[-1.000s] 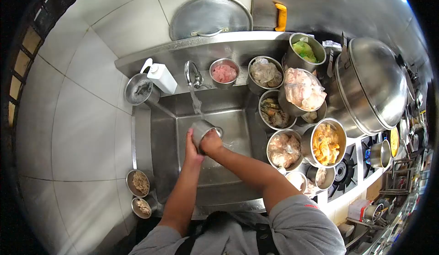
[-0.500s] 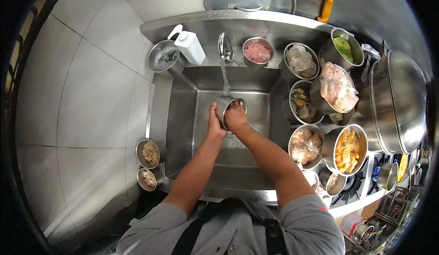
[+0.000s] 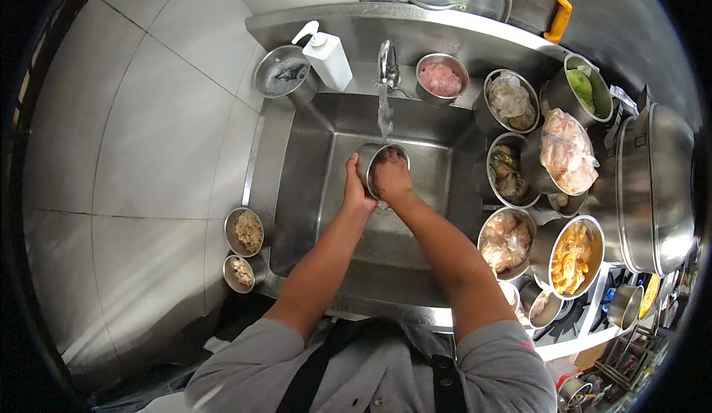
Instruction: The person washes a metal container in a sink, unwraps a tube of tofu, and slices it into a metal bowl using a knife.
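In the head view, a steel pot point(image 3: 365, 161) is tipped on its side over the sink point(image 3: 311, 205), its mouth facing right. My left hand point(image 3: 358, 189) is wrapped round its outer wall and base. My right hand point(image 3: 391, 176) reaches into the mouth with fingers stretched against the inside; the fingertips are partly hidden, and nothing shows in them. Water runs from the faucet point(image 3: 384, 68) and falls just behind the pot.
A white pump bottle point(image 3: 328, 61) and a pot of cloudy liquid point(image 3: 285, 76) stand at the back left. Pink meat point(image 3: 440, 79) fills a container beside the faucet. Several steel containers line the right side, near a large lidded pot point(image 3: 660, 190). Two small bowls point(image 3: 245, 233) sit at left.
The pot has turned so its mouth faces me more, and it is now a little in front of the water stream. My right hand has shifted inside it. The whole view has tilted slightly.
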`<state>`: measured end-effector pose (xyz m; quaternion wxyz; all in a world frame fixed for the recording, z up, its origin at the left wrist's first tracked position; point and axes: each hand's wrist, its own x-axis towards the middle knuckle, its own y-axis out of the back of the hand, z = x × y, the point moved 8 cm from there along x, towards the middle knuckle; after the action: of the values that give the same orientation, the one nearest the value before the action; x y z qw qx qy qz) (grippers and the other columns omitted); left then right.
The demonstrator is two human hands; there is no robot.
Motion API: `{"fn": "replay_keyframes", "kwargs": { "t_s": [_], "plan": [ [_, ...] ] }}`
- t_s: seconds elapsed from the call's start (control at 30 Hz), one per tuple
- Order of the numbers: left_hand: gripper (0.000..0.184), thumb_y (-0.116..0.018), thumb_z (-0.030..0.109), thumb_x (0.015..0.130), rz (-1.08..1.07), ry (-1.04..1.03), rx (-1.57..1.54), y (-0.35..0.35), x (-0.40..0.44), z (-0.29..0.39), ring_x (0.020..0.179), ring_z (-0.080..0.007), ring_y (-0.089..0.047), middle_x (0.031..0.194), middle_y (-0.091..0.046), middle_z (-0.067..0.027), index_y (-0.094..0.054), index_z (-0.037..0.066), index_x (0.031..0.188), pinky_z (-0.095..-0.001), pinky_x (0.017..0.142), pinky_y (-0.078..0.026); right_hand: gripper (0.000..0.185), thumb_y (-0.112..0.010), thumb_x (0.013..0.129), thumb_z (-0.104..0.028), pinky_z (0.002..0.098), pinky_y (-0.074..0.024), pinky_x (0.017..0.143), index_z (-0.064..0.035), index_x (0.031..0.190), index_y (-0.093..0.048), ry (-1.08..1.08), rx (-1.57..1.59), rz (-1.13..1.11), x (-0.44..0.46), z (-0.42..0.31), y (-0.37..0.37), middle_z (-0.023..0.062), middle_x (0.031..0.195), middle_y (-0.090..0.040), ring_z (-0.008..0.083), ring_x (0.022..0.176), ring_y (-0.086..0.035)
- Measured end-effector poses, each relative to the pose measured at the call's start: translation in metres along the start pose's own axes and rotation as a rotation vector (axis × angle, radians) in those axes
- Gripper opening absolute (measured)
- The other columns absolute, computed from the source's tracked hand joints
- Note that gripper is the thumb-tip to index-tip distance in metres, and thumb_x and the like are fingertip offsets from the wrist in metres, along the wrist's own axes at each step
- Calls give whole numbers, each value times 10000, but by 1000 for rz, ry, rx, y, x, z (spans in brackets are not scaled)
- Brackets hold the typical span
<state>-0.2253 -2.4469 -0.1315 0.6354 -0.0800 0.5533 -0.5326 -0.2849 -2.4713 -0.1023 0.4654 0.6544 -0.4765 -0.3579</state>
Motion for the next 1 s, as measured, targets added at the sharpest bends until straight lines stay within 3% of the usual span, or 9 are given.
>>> {"fn": "replay_keyframes", "kwargs": {
  "t_s": [0.07, 0.17, 0.23, 0.43, 0.57, 0.7, 0.83, 0.87, 1.0],
  "plan": [
    [655, -570, 547, 848, 5, -4, 47, 17, 13, -3, 1169, -302, -536, 1274, -555, -115, -486, 90, 1309, -464, 1022, -411, 310, -557, 817, -210, 422, -479, 895, -13, 1011, -697, -311, 257, -270, -17, 0, 24, 198, 1093, -658, 338, 1045, -613],
    [646, -571, 547, 842, 40, 0, 41, 21, -1, -9, 1138, -314, -547, 1236, -567, -124, -489, 98, 1299, -463, 990, -430, 372, -513, 860, -253, 436, -506, 858, 40, 1053, -636, 16, 344, -286, -15, -10, -26, 264, 1060, -644, 383, 974, -641],
    [675, -543, 588, 839, 71, 2, 4, 23, -9, -17, 1123, -322, -562, 1234, -575, -150, -509, 80, 1282, -478, 970, -446, 316, -477, 875, -169, 428, -455, 949, -12, 1069, -670, -167, 482, -220, -34, -11, -17, 249, 1137, -621, 387, 1117, -566],
    [671, -557, 543, 830, 43, 98, 64, 34, -28, -20, 1150, -321, -534, 1268, -541, -140, -488, 68, 1299, -483, 983, -423, 328, -490, 867, -93, 447, -409, 966, -51, 1166, -619, 133, 262, -126, -62, -35, -9, 146, 1156, -626, 326, 1134, -542],
    [642, -646, 462, 806, 137, -8, 247, 40, -17, 7, 1104, -293, -553, 1220, -554, -130, -499, 29, 1256, -446, 954, -447, 287, -551, 876, -220, 392, -401, 952, -78, 1106, -649, 247, -190, -126, -53, -33, -5, 83, 1147, -639, 240, 1108, -568],
    [659, -639, 473, 807, 266, -164, 311, 34, -22, 32, 1110, -299, -544, 1225, -543, -138, -485, 27, 1267, -432, 958, -442, 345, -535, 879, -252, 401, -419, 958, -79, 1167, -614, -177, 607, -65, -48, -23, -47, 109, 1132, -633, 316, 1059, -576],
    [618, -617, 467, 818, 42, -213, 107, 39, -19, 15, 1064, -291, -570, 1185, -568, -131, -502, 32, 1241, -423, 936, -453, 401, -499, 932, -314, 382, -364, 1018, -36, 1218, -537, -711, 2437, 154, -60, -35, -21, 87, 1161, -598, 242, 1107, -545],
    [601, -616, 461, 820, -10, -183, 93, 35, -21, 12, 1047, -282, -579, 1164, -578, -128, -508, 35, 1230, -416, 923, -462, 425, -503, 916, -305, 371, -363, 1019, -34, 1243, -525, -728, 2544, 147, -66, -36, -21, 84, 1216, -573, 246, 1134, -538],
    [554, -623, 443, 815, -26, -192, 327, 66, 8, 5, 1003, -245, -606, 1090, -608, -114, -522, 45, 1187, -379, 866, -497, 370, -568, 885, -239, 384, -437, 945, -23, 1184, -542, -397, 1665, 129, -74, -39, -12, 82, 1155, -590, 238, 1100, -560]
  ]
}}
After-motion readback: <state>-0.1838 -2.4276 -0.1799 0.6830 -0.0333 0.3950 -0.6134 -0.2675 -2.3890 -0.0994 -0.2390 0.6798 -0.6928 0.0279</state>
